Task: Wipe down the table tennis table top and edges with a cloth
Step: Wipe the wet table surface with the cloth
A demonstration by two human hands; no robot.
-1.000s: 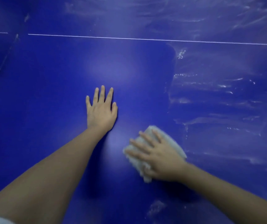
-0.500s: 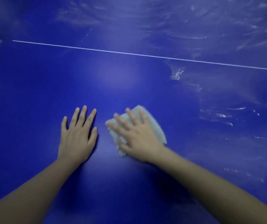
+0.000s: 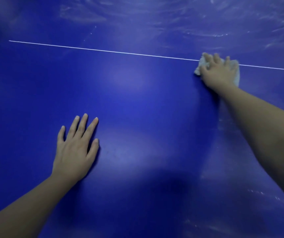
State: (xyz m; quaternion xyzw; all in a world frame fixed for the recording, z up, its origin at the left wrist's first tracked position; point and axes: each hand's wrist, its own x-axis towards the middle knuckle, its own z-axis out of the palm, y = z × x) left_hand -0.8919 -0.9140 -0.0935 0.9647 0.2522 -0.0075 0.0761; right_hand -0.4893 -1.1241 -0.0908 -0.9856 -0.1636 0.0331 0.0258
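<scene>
Cloth (image 3: 199, 68) has slid from beside my left hand (image 3: 74, 152) to the line (image 3: 103, 50) at two o'clock; right hand (image 3: 219, 73) presses it, fingers spread; left lies flat, splayed.

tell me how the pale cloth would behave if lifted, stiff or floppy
Probably floppy: the crumpled pale cloth bunches unevenly under the pressing right hand. Likely light: one hand nearly covers it. It should slide easily on the smooth blue table top.
</scene>
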